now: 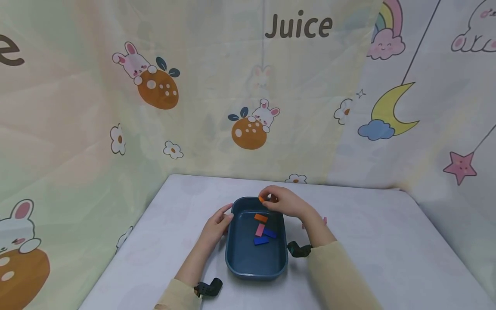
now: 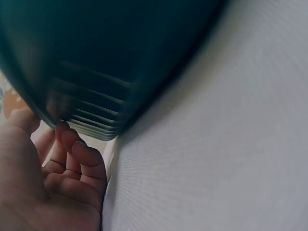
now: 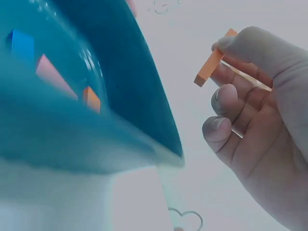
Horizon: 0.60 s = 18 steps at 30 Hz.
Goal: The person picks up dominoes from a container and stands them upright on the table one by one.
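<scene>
A dark blue tray (image 1: 236,258) sits on the white table with several flat blocks inside: an orange block (image 1: 261,218), a pink block (image 1: 259,230) and two blue blocks (image 1: 265,237). My right hand (image 1: 284,202) hovers over the tray's far rim and pinches a small orange block (image 1: 262,199) (image 3: 211,60) between thumb and fingers. My left hand (image 1: 215,226) rests against the tray's left rim, thumb on the edge and fingers curled under it; in the left wrist view the fingers (image 2: 79,163) sit below the tray's ribbed wall (image 2: 96,120).
A pink block (image 1: 323,221) lies on the table behind my right wrist. Printed cloth walls enclose the table at back, left and right. Black wrist cameras (image 1: 209,287) (image 1: 297,249) sit on both forearms.
</scene>
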Available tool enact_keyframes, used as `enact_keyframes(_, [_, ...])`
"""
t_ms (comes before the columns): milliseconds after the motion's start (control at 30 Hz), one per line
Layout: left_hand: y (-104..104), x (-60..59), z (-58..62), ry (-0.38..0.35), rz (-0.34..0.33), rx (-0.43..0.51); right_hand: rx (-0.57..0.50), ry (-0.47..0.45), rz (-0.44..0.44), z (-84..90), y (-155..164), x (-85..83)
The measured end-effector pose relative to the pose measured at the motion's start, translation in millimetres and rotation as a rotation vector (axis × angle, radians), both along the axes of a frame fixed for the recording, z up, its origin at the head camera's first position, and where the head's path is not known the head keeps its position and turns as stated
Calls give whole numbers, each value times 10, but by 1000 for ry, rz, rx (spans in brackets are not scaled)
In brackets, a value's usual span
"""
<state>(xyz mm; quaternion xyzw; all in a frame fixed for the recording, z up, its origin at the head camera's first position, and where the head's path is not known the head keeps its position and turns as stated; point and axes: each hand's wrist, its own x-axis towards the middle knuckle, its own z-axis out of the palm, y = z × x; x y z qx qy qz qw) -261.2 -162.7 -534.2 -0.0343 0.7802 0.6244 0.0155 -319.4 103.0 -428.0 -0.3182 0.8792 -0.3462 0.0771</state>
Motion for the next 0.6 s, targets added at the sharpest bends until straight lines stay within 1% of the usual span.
enact_keyframes(133, [0,3,10,0,-2,4,-6,5,-32,20,194,21])
enact_keyframes(267, [-5,-3,20,1,-2,10,-21,12,-87,19,425,35])
enact_keyframes(433, [-6,2,31,-2,1,17,-33,-6,-163,-36,783,89])
enact_keyframes(600, [-13,0,8,-2,0,17,-58,-9,-228,-110,1158,158])
